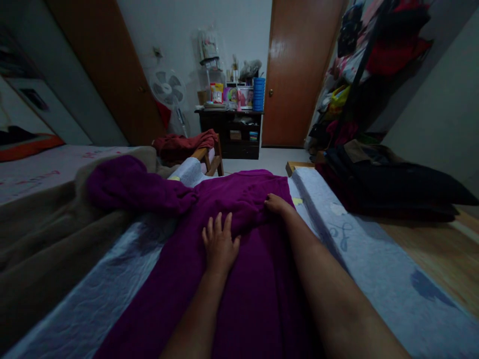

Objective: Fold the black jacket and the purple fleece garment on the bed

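Note:
A purple long-sleeved garment (247, 269) lies spread lengthwise over the light blue patterned bedding (145, 249). One of its sleeves stretches out to the left, bunched at the end. Flat on the cloth near the middle rests my left hand (220, 244), its fingers spread. Farther off and to the right, my right hand (276, 204) is closed on a fold of the garment by its right edge. The fabric between the two hands is wrinkled, while the part closer to me is smoother.
A brown blanket (45, 244) covers the left side. Folded dark clothes (389, 184) are stacked on the right beside a wooden board (419, 244). Beyond the bed stand a wooden chair (215, 158), a white fan (168, 89) and a dark cabinet (213, 132).

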Demonstrator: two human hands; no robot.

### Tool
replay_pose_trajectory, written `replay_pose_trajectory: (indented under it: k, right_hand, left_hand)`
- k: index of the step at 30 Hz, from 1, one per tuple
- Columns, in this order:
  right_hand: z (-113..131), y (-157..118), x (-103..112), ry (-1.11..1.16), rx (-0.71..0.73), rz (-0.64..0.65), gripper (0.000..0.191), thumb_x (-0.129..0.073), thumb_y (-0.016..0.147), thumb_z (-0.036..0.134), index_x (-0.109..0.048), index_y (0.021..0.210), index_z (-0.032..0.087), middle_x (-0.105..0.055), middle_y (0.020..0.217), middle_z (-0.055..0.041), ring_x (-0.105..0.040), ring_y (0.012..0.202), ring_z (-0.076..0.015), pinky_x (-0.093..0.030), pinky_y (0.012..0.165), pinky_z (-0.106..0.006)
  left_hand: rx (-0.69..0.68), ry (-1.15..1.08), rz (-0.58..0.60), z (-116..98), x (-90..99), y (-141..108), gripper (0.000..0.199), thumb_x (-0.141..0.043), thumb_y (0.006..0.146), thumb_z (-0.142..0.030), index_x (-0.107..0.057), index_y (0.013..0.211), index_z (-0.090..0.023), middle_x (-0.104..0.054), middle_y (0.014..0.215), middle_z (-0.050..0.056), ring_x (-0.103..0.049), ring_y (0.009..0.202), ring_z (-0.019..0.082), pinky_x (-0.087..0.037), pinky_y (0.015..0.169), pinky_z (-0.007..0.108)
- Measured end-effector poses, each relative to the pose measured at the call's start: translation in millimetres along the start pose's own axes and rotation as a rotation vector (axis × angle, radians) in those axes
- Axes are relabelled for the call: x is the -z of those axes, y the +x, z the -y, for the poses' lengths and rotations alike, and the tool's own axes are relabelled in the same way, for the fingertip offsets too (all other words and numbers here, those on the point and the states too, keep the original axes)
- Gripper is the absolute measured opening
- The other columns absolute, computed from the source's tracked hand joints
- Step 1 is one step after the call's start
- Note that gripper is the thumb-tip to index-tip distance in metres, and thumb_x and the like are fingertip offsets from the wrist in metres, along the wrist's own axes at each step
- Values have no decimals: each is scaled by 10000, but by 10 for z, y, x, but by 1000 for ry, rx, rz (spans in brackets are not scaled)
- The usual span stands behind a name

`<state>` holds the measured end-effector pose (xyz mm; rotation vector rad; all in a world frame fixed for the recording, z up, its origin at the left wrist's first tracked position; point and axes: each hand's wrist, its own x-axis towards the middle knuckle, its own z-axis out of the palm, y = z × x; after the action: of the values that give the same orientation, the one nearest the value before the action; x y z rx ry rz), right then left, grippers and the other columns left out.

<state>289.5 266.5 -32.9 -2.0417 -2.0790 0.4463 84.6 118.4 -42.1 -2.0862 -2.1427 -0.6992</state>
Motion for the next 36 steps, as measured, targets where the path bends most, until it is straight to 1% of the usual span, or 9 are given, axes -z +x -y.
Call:
replay_pose_trajectory:
  k: [6, 14, 16, 20, 22, 24, 26, 29, 36]
  right_hand:
    - [131, -417, -233, -23, -67, -155, 545, -375, 932, 348, -403, 1438, 150, -335, 1537, -106, -241, 1428, -249, -161, 1155, -436]
    - [156, -447, -306, 0, -80, -262, 537, -391, 899, 350, -459, 1401, 172, -389, 1508, -90, -283, 1406, -242, -148, 1152, -422]
    - [154, -438, -309, 4, -77, -266, 537, -393, 895, 351, -465, 1397, 174, -396, 1504, -92, -290, 1400, -248, -154, 1148, -425]
    - [158, -426, -311, 0, -82, -256, 549, -397, 889, 348, -460, 1402, 162, -395, 1503, -98, -284, 1402, -254, -147, 1149, -430]
    - [161, -427, -307, 4, -82, -244, 555, -403, 887, 348, -457, 1405, 155, -387, 1508, -100, -277, 1405, -257, -141, 1152, -435]
    - [162, -427, -301, 9, -79, -229, 552, -409, 887, 348, -457, 1404, 159, -376, 1514, -98, -277, 1406, -261, -144, 1153, -440]
    - [160, -417, -286, 21, -80, -219, 547, -427, 886, 347, -461, 1399, 162, -368, 1519, -102, -272, 1410, -267, -145, 1154, -449]
    - [147, -362, -229, 116, -48, -215, 515, -471, 870, 343, -507, 1351, 163, -439, 1470, -114, -339, 1377, -256, -209, 1138, -428]
    - [16, -250, -14, 498, -112, -465, 377, -357, 831, 164, -659, 1057, 162, -704, 1055, -83, -634, 975, -172, -458, 877, -254]
  left_hand:
    - [18, -164, -41, 139, -51, 61, 494, -505, 841, -160, -511, 1335, -166, -527, 1380, 122, -431, 1303, 284, -398, 1057, 444]
    - [301, -390, -26, 300, 137, 447, 252, -476, 885, -322, -645, 1019, -193, -692, 910, 107, -657, 874, 272, -500, 799, 374]
    - [327, -408, -118, 294, 227, 630, 242, -495, 864, -280, -633, 1042, -190, -690, 921, 106, -651, 915, 270, -484, 848, 381]
    - [412, -267, -557, 93, 338, 779, 475, -522, 793, -155, -521, 1268, -143, -503, 1344, 184, -444, 1270, 326, -320, 1059, 513]
    - [289, -198, -615, -84, 299, 712, 530, -527, 793, -152, -491, 1321, -155, -392, 1449, 175, -326, 1354, 345, -230, 1106, 548]
    - [19, -223, -420, -253, 180, 607, 482, -485, 803, -117, -546, 1273, -200, -474, 1399, 122, -355, 1344, 302, -213, 1132, 510]
    - [-289, -261, -77, -366, 9, 519, 508, -473, 763, -73, -578, 1238, -222, -550, 1345, 76, -399, 1325, 247, -236, 1145, 445]
    - [-441, -260, 299, -402, -230, 462, 645, -494, 694, -62, -522, 1322, -207, -531, 1397, 70, -385, 1353, 240, -245, 1146, 464]
    - [-312, -197, 262, -281, -379, 523, 606, -501, 720, -56, -576, 1269, -303, -538, 1402, 39, -373, 1366, 270, -97, 1128, 636]
